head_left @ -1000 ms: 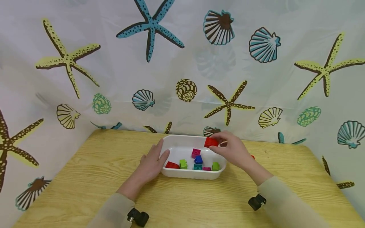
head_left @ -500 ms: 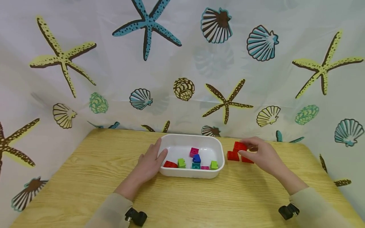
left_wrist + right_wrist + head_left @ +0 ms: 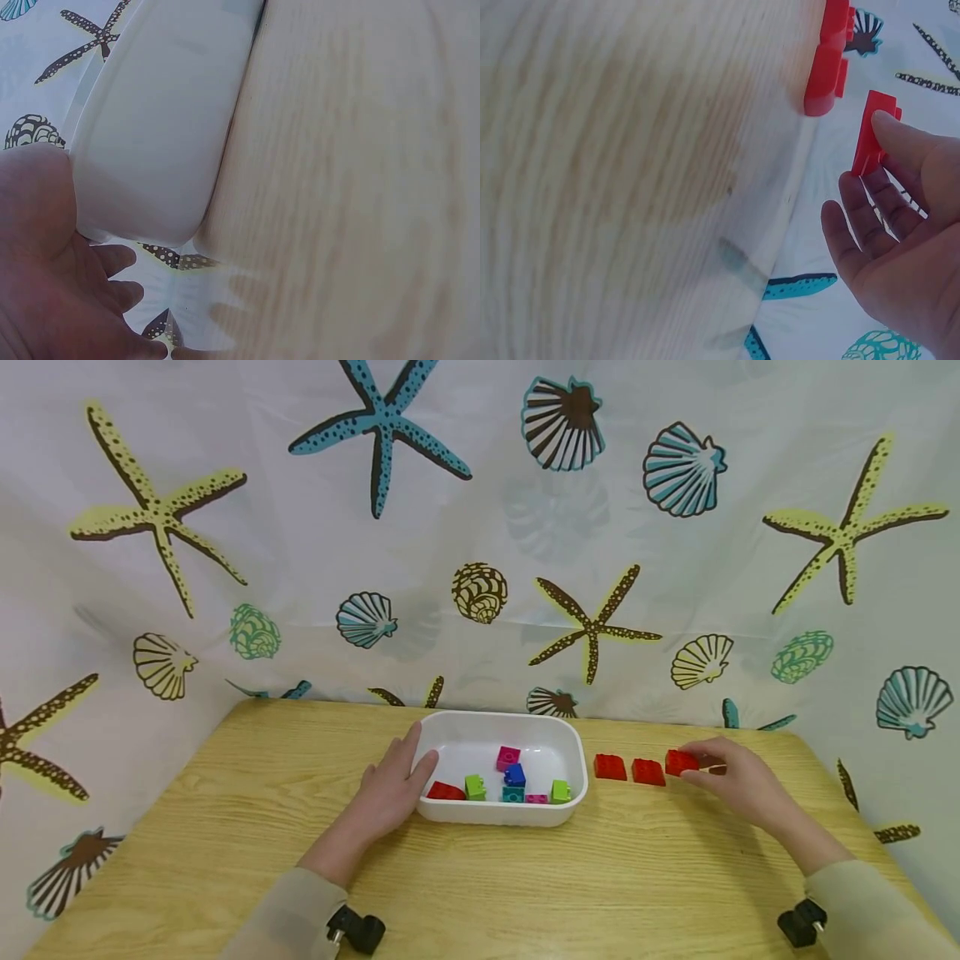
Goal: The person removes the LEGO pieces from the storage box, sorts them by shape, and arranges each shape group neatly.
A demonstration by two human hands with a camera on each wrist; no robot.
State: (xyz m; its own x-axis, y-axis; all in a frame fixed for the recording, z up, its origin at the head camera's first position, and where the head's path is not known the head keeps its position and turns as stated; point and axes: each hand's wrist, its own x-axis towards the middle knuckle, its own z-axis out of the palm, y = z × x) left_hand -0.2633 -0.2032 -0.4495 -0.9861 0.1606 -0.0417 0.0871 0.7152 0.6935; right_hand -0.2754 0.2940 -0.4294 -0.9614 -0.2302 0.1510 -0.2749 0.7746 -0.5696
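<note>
My right hand (image 3: pixel 738 777) pinches a red toy building brick (image 3: pixel 680 762) between thumb and fingers, at the right end of a row. To its left, two more red bricks lie on the table, one (image 3: pixel 648 772) nearer and one (image 3: pixel 610 767) beside the tray. In the right wrist view the held brick (image 3: pixel 875 131) is slightly apart from the others. My left hand (image 3: pixel 390 785) rests against the left end of the white tray (image 3: pixel 501 814), fingers straight, thumb at the rim. The left wrist view shows the tray's outer wall (image 3: pixel 157 135).
Inside the tray lie a red brick (image 3: pixel 446 791), a lime green brick (image 3: pixel 475 787), a pink brick (image 3: pixel 507 757), a blue brick (image 3: pixel 514 775), a teal brick (image 3: pixel 513 794) and others. A patterned curtain (image 3: pixel 420 668) hangs behind the wooden table (image 3: pixel 525 885).
My right hand has carried the red brick from above the tray rightward, past the two red bricks, to the row's right end. The left hand has stayed at the tray.
</note>
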